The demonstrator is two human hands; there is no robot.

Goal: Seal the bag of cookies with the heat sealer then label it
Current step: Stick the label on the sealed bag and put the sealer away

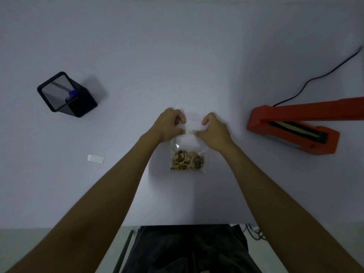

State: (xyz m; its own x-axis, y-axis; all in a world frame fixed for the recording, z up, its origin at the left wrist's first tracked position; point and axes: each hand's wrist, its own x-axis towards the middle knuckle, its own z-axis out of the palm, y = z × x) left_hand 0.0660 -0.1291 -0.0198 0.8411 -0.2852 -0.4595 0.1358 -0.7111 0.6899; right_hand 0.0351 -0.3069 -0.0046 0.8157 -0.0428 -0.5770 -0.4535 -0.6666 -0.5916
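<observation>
Both hands are on the small white label strip [190, 132], left hand [169, 125] and right hand [213, 131] each pinching one end in a tight grip, right over the clear plastic bag of chocolate chip cookies [188, 154] lying mid-table. I'd press it down from the center outward so no wrinkles form. The red heat sealer [291, 133] sits open by the right edge, a black mesh pen holder [67, 94] far left, a white backing scrap [95, 159] nearby. Nothing's blocking.
</observation>
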